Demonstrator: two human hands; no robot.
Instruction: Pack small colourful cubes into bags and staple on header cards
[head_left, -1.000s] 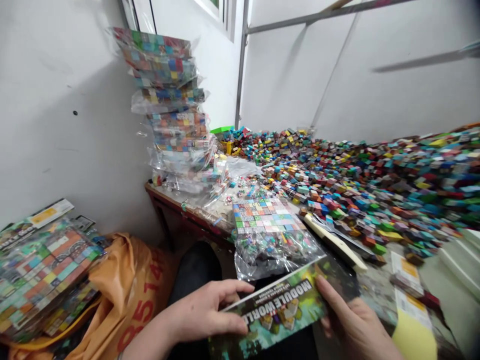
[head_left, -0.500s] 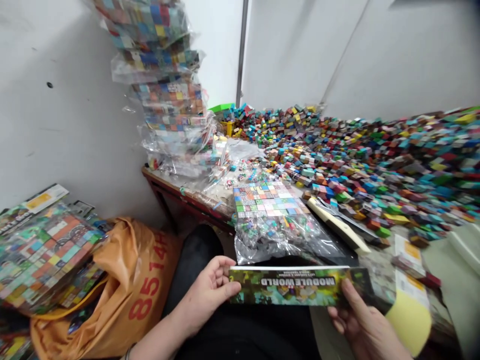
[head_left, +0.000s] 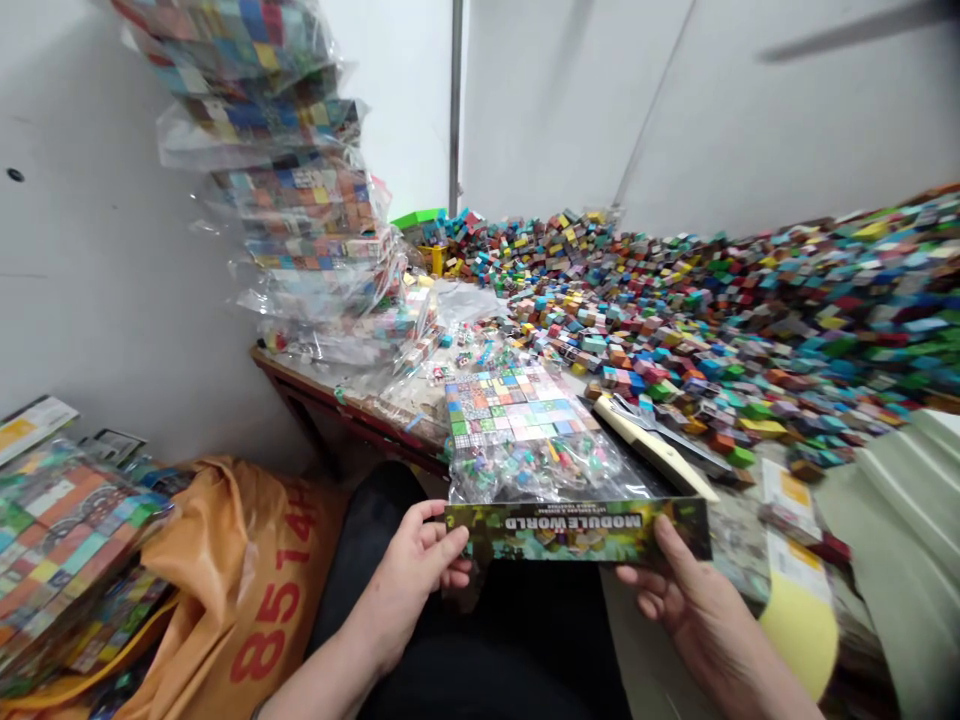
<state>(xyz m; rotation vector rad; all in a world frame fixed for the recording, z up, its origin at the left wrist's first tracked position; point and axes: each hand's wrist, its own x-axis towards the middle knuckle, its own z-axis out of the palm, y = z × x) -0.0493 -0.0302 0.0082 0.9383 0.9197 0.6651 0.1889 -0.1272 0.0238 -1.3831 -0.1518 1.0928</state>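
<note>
Card: printed card (head_left: 562,532) held up in both hands over the lap (head_left: 555,640), approx. level, long side across; "MODULE WORLD" reads upside down from wearer's side.
L hand: L hand (head_left: 409,570) at card's L end; thumb on printed face, other fingers curled behind/below.
R hand: R hand (head_left: 686,595) nr card's R end; thumb on printed face, fingers bent underneath.
Grip: both clamped on card, one per end.
Bag: clear bag (head_left: 517,420) w/ flat block of multicol. cubes + loose small pcs, just beyond card; card overlaps its near edge in view, can't tell if touching.
Tools: cream-handled tool (head_left: 652,445) lies R of bag, metal tool (head_left: 690,447) right alongside; exact types unclear.
Surface: brown-edged surface (head_left: 300,382) carries bag, tools, heap & stack.
Heap: big heap (head_left: 697,310) of loose coloured blocks, centre to far R, up near wall (head_left: 540,110); blurry at R.
Stack: tall stack (head_left: 300,210) of clear-wrapped block packs, back L, uneven sides; top cut off by frame.
Sack: orange sack (head_left: 217,570) w/ red "8514H", L of wearer; more packs (head_left: 60,540) beside it, far L.
R side: yellow paper (head_left: 802,620) nr R forearm, small labelled box (head_left: 787,490) above it, pale green sheet (head_left: 900,540) further R.
</note>
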